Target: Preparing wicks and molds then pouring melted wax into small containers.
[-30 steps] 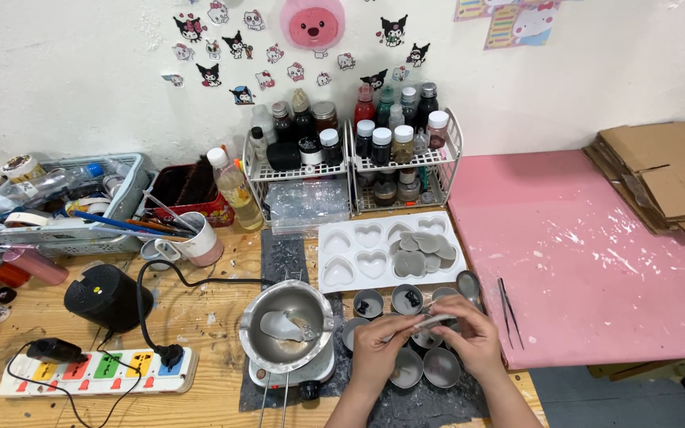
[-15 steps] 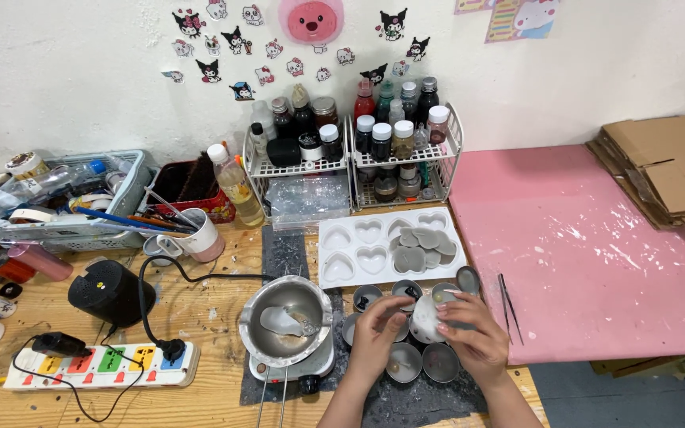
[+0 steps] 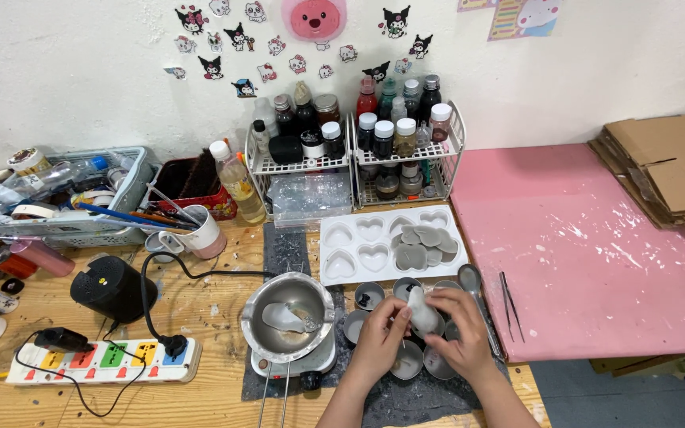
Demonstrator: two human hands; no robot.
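Two hands meet over a cluster of small round metal tins [image 3: 406, 361] on a wooden workbench. A second ago they held a flat grey piece level between them; now it is turned upright, a pale grey-white wax piece [image 3: 420, 311] raised above the tins. The left hand [image 3: 380, 341] pinches its lower edge with curled fingers. The right hand [image 3: 459, 329] wraps around its other side, fingers closed on it. Just left sits a metal melting pot [image 3: 289, 319] on a small hot plate; behind lies a white heart-shaped mould tray [image 3: 358, 250].
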